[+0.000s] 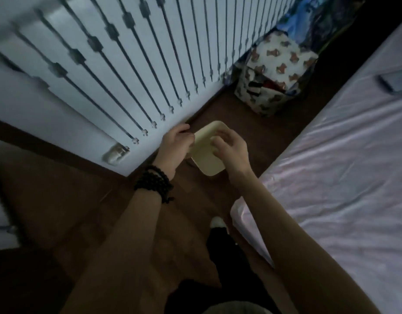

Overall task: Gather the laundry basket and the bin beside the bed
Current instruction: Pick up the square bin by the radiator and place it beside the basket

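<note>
Both hands, left (176,147) and right (229,148), are clamping the cream bin (205,158) (blurred); the laundry basket (274,73) is sitting farther right

I stand in the strip of floor (245,123) between the wall (127,53) on my left and the bed (342,155) on my right. The bin (206,150) sits on the floor ahead of me, close to the wall — my left hand (175,148) at its left edge, my right hand (229,150) over its top. Farther ahead, the laundry basket (274,71) stands in the corner between wall and bed, well apart from the bin. A phone (392,81) lies on the bed — far right.
</note>
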Available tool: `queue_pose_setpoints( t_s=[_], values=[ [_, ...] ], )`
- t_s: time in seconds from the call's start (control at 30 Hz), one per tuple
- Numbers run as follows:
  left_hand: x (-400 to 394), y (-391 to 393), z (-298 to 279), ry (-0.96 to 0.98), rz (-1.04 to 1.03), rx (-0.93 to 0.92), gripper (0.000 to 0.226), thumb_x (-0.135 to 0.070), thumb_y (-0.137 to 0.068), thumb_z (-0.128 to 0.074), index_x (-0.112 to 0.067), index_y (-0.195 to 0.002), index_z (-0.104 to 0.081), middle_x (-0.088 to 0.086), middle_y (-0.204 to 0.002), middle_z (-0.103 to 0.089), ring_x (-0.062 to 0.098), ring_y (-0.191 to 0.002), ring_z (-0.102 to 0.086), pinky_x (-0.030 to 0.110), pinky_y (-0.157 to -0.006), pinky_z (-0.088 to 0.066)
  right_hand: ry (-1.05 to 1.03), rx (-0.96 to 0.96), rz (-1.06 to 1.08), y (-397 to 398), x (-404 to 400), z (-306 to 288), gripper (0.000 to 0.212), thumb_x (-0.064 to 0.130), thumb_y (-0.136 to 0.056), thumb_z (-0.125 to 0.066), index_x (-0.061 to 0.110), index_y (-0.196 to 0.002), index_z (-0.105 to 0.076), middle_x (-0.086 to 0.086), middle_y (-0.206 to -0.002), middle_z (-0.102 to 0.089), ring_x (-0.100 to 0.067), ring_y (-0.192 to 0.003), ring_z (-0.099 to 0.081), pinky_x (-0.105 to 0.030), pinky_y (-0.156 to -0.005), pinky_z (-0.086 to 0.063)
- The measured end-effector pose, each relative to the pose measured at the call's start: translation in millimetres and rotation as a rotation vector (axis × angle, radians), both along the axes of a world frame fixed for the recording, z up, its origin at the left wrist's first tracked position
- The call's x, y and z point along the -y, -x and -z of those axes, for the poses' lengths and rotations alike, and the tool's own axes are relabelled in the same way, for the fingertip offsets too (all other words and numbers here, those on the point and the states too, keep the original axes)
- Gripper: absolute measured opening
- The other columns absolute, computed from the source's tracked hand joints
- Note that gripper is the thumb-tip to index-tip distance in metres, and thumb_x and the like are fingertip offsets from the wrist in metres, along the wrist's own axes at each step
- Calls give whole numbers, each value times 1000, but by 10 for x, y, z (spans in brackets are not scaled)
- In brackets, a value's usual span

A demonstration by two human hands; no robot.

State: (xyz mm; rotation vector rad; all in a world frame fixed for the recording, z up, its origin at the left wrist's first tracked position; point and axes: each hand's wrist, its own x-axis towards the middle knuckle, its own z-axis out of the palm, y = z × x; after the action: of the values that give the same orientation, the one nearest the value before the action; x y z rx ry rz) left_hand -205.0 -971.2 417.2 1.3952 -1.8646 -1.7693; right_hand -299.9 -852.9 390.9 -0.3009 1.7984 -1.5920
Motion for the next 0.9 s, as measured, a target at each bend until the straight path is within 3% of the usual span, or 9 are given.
queue_pose_setpoints(
  t_s=[0.2,0.37,0.43,0.5,0.6,0.67,0.77,0.83,0.9],
  values=[
    [826,538,1491,-218,-45,178,50,-19,-96,-60,-20,-145,-49,7,-135,-60,20,-116,-64,26,-72,-61,-198,289,179,432,776,1438,38,32,-88,-69,22,-125,-63,0,-120,-69,-19,-111,-69,-44,-99,-59],
    [1204,798,3058,-375,-31,287,35,-16,-95,-60,-16,-130,-58,4,-119,-66,17,-101,-67,21,-51,-59,-354,447,326,584,1109,2960,31,27,-89,-69,13,-117,-65,2,-100,-67,-16,-97,-66,-44,-98,-59],
    [1304,839,3836,-401,-24,355,24,-17,-93,-61,-15,-117,-63,2,-104,-66,14,-88,-67,27,-60,-63,-426,509,341,578,1269,3682,40,26,-88,-69,7,-123,-67,-1,-96,-65,-18,-94,-64,-46,-100,-57],
    [1362,850,4518,-434,-60,420,15,-18,-91,-63,-13,-105,-61,5,-104,-64,17,-86,-66,37,-80,-64,-484,558,362,535,1392,4270,45,28,-87,-69,7,-126,-64,0,-94,-64,-19,-90,-64,-47,-100,-57],
    [1488,891,5307,-516,-133,516,54,-21,-92,-64,-10,-140,-42,11,-137,-52,31,-115,-60,44,-93,-57,-537,607,402,447,1567,4996,62,31,-85,-71,9,-140,-51,-6,-118,-65,-24,-105,-65,-47,-103,-55],
    [1612,939,5732,-545,-189,521,76,-22,-91,-65,-17,-155,-25,11,-147,-44,37,-125,-54,45,-87,-56,-544,623,452,451,1705,5408,70,31,-84,-73,8,-144,-44,-11,-137,-58,-31,-124,-59,-48,-107,-52],
    [1759,1061,6222,-525,-219,413,81,-17,-87,-65,-32,-155,-22,4,-130,-53,28,-101,-59,40,-67,-57,-580,622,546,568,1849,5873,66,23,-87,-70,10,-145,-40,-14,-142,-54,-36,-129,-56,-51,-108,-50],
    [1797,1102,6472,-473,-220,343,86,-13,-85,-61,-39,-156,-18,0,-126,-54,22,-92,-57,42,-74,-58,-575,606,632,625,1875,6131,54,10,-91,-60,14,-143,-45,-14,-141,-58,-36,-126,-59,-51,-106,-52],
    [1806,1096,6602,-454,-239,289,91,-9,-85,-58,-42,-157,-15,-2,-134,-54,22,-100,-59,46,-82,-58,-562,602,660,648,1836,6290,50,1,-94,-46,16,-142,-49,-11,-139,-61,-32,-122,-61,-47,-105,-53]
  ],
)
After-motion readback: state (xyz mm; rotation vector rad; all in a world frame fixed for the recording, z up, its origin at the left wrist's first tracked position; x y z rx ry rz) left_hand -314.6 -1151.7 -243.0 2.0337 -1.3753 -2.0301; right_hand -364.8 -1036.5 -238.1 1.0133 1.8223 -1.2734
